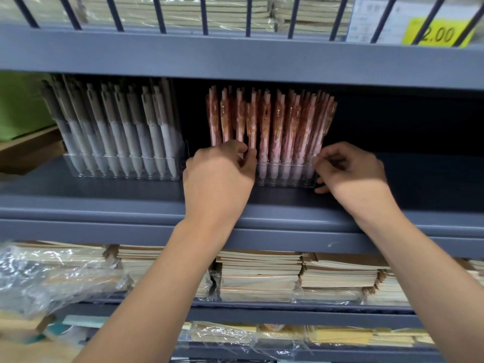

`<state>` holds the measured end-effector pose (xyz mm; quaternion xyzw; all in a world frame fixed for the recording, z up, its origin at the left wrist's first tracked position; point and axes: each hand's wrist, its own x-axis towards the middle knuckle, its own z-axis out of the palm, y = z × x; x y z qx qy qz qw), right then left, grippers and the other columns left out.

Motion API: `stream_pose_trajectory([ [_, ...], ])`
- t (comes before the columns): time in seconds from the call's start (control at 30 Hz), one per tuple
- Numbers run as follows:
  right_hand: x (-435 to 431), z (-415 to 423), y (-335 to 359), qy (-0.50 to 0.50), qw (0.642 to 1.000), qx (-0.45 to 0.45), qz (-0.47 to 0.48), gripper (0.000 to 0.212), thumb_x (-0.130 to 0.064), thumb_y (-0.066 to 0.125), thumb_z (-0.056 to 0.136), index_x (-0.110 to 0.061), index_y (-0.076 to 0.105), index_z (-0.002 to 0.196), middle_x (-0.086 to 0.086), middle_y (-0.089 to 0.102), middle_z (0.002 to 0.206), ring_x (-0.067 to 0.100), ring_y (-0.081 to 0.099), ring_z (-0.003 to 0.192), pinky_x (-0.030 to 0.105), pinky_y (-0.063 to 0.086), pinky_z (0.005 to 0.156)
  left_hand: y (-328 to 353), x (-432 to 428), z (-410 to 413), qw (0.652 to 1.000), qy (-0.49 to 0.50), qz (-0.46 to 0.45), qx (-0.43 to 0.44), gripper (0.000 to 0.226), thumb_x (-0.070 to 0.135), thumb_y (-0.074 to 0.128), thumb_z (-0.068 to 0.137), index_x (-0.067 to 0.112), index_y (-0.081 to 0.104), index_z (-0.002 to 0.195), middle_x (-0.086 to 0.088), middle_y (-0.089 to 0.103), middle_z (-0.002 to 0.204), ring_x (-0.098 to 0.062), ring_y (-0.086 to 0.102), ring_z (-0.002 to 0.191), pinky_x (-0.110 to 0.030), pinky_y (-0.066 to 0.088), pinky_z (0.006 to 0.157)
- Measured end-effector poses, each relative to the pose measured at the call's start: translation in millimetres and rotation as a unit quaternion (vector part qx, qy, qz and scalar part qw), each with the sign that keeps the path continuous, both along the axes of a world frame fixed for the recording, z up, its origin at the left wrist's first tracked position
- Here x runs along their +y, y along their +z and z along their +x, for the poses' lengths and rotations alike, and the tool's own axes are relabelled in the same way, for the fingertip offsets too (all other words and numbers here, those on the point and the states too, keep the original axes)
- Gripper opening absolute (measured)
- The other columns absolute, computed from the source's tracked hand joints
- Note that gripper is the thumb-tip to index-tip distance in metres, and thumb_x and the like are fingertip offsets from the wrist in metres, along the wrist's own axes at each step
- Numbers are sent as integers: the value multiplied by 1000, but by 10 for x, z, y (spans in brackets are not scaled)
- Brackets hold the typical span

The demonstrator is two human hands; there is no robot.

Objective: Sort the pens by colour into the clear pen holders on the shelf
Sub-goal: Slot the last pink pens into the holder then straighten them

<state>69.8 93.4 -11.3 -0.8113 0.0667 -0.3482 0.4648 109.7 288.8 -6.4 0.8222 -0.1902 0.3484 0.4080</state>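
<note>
My left hand (220, 174) has its grip pinched on the lower barrel of one pink pen (252, 127), thumb and fingertips closed round it, in the front row of the pink pens (288, 121). They stand upright in the clear holder (285, 180) near the middle of the shelf (104, 205), set back from its front edge. My right hand (351, 174) has its fingers curled on that holder's right end, seemingly steadying it.

I judge the pen light and stiff, with a smooth barrel that could slide in the fingers. A low pinch just above the holder's front wall looks right, since the neighbours crowd it higher up. The holder itself looks light, thin plastic and might skid or tip if I tug sideways, so holding it makes sense.

Toward the shelf's left end, grey pens (117, 127) lean in a second clear holder (120, 166). The shelf is dark blue-grey metal, smooth, shadowed at the back. Stacked notebooks (262, 273) fill the shelves below and above, some in loose plastic wrap (39, 273); a yellow price tag (440, 34) sits top right.
</note>
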Motion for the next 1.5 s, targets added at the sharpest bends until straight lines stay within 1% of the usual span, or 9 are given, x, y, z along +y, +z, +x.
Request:
stream_pose_trajectory([
  [0.1, -9, 5, -2, -4, 1000, 1, 1, 26, -18, 66, 87, -39, 66, 70, -10, 67, 67, 12, 68, 58, 23, 57, 53, 12, -13, 23, 999, -7, 5, 41, 27, 40, 57, 91, 24, 78, 90, 0, 74, 72, -31, 67, 70, -40, 55, 70],
  [0.27, -6, 15, -6, -5, 1000, 2, 0, 26, -18, 66, 86, -38, 66, 70, -10, 67, 67, 15, 68, 60, 23, 56, 52, 6, -39, 57, 997, -22, -35, 68, 31, 41, 55, 81, 18, 76, 79, -7, 72, 66, -32, 69, 70, -41, 58, 67],
  [0.43, 8, 2, 2, -1, 1000, 2, 2, 30, -19, 66, 86, -43, 65, 69, -13, 67, 67, 12, 68, 59, 21, 55, 51, -9, -41, 106, 996, -16, -26, 79, 15, 34, 66, 87, 25, 78, 90, -1, 76, 77, -29, 70, 76, -39, 58, 72],
  [0.67, 2, 7, 2, -6, 1000, 2, -4, 28, -19, 66, 86, -40, 65, 69, -12, 67, 68, 12, 68, 58, 22, 56, 52, 0, -36, 134, 995, -1, -23, 99, 14, 40, 69, 88, 29, 75, 94, 6, 76, 84, -26, 70, 84, -38, 57, 78],
  [0.93, 3, 6, -7, -8, 1000, 0, 4, 24, -18, 68, 86, -36, 65, 71, -7, 67, 71, 10, 67, 60, 21, 56, 52, -2, -47, 151, 994, -3, -31, 103, 14, 42, 71, 86, 28, 72, 88, 4, 74, 79, -28, 69, 82, -40, 57, 76],
  [1.1, 16, 2, -4, -8, 1000, 3, 8, 28, -19, 68, 86, -40, 66, 70, -6, 68, 72, 11, 68, 59, 21, 55, 51, -7, -33, 114, 996, -10, -40, 78, 16, 41, 69, 87, 27, 71, 94, 4, 73, 77, -31, 68, 79, -41, 57, 74],
  [1.3, 20, -5, 1, -10, 1000, 0, 5, 29, -16, 67, 85, -41, 64, 71, -10, 67, 71, 15, 68, 63, 22, 55, 50, -14, -25, 117, 996, -38, -11, 79, 35, 46, 50, 85, 27, 75, 98, -1, 73, 69, -30, 69, 78, -40, 56, 73],
  [1.4, 21, -10, 8, -12, 1000, 3, -3, 31, -17, 66, 84, -45, 64, 72, -13, 67, 71, 15, 68, 64, 25, 56, 52, -17, -33, 146, 994, -45, 0, 99, 33, 43, 50, 84, 25, 75, 96, -6, 72, 67, -31, 70, 81, -41, 57, 74],
  [1.5, 17, -9, 8, -12, 1000, 4, -8, 28, -19, 65, 84, -45, 64, 73, -14, 68, 72, 13, 68, 61, 25, 57, 53, -27, -35, 166, 994, -45, -2, 101, 29, 42, 56, 88, 26, 75, 101, -5, 73, 68, -29, 71, 81, -40, 58, 75],
])
